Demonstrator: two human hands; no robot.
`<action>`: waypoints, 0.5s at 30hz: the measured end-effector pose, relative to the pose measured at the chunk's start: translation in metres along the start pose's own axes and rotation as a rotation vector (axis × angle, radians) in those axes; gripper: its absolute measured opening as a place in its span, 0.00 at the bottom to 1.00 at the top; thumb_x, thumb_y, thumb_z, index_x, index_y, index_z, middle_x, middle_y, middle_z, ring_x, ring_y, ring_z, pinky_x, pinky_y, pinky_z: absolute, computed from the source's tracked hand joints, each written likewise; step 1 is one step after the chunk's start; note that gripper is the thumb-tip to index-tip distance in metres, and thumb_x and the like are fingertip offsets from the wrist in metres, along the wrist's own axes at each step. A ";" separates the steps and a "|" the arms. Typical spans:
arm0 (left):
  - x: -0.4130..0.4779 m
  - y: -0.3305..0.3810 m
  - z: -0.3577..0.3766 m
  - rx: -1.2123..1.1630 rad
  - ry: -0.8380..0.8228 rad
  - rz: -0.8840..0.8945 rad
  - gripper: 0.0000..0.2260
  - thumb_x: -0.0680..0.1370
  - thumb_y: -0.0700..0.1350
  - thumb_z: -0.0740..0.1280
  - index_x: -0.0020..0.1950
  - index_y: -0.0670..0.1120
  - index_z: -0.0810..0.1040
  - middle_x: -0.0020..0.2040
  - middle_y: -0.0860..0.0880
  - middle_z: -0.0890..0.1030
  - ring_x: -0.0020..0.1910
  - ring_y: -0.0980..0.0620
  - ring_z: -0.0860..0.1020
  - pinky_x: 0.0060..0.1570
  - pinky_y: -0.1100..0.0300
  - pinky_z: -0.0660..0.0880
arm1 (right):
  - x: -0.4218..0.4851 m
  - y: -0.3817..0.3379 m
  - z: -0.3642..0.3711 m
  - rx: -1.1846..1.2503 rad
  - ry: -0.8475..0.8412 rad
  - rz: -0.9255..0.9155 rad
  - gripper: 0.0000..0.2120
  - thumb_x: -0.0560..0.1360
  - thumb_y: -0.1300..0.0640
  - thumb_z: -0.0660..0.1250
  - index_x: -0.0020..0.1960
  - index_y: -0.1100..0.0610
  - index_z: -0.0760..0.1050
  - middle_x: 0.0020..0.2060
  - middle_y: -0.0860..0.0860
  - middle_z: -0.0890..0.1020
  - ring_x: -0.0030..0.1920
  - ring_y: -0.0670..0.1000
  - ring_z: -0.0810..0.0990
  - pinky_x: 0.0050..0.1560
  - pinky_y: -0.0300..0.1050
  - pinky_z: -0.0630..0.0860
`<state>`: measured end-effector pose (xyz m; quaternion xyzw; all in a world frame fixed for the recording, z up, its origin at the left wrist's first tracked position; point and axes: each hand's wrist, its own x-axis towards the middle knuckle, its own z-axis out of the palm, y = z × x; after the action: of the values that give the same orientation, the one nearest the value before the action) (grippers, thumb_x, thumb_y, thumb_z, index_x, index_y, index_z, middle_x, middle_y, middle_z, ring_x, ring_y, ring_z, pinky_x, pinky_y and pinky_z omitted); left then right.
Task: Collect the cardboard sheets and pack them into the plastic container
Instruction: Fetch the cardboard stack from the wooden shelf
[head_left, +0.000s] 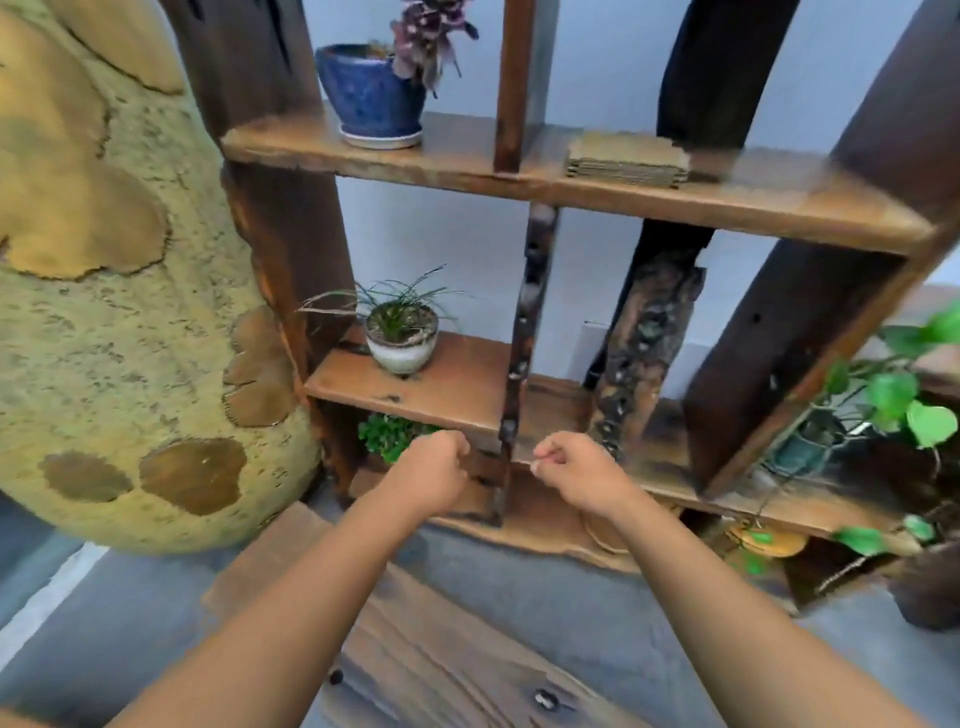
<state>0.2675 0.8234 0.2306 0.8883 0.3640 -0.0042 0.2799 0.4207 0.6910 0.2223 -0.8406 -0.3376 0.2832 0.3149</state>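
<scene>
On upper shelf (727, 208), cardboard sheets (626, 158) stacked.

Rough, dark-stained wood for the shelf (623, 195), matt and knotty. Corrugated cardboard sheets (627, 158), dull brown. Glossy glazed ceramic on the blue pot (366, 96).

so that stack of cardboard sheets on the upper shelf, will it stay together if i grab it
The cardboard stack looks loose, its layered edges uneven, so sheets may slide apart. Probably light and fairly stiff. Gripping both ends seems safest.
</scene>
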 end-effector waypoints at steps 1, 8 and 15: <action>0.016 0.010 -0.008 0.017 -0.015 0.053 0.13 0.77 0.40 0.65 0.60 0.42 0.79 0.57 0.41 0.83 0.59 0.42 0.80 0.58 0.56 0.74 | 0.007 -0.002 -0.013 -0.009 0.045 0.009 0.08 0.74 0.57 0.69 0.51 0.59 0.79 0.41 0.52 0.81 0.46 0.54 0.81 0.53 0.46 0.75; 0.100 0.067 -0.075 0.113 0.026 0.284 0.14 0.75 0.37 0.64 0.59 0.44 0.80 0.58 0.42 0.83 0.60 0.41 0.80 0.59 0.52 0.77 | 0.049 -0.048 -0.092 -0.025 0.273 0.038 0.09 0.74 0.52 0.68 0.53 0.53 0.77 0.46 0.52 0.83 0.49 0.53 0.82 0.55 0.49 0.77; 0.170 0.141 -0.162 0.104 0.133 0.479 0.16 0.79 0.43 0.64 0.66 0.45 0.75 0.63 0.42 0.79 0.63 0.42 0.77 0.59 0.53 0.75 | 0.075 -0.120 -0.181 -0.103 0.514 -0.015 0.13 0.75 0.52 0.67 0.57 0.55 0.76 0.44 0.51 0.83 0.46 0.52 0.81 0.45 0.46 0.75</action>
<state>0.4527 0.9326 0.4013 0.9608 0.1600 0.1019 0.2024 0.5447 0.7549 0.4052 -0.8974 -0.2665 0.0405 0.3493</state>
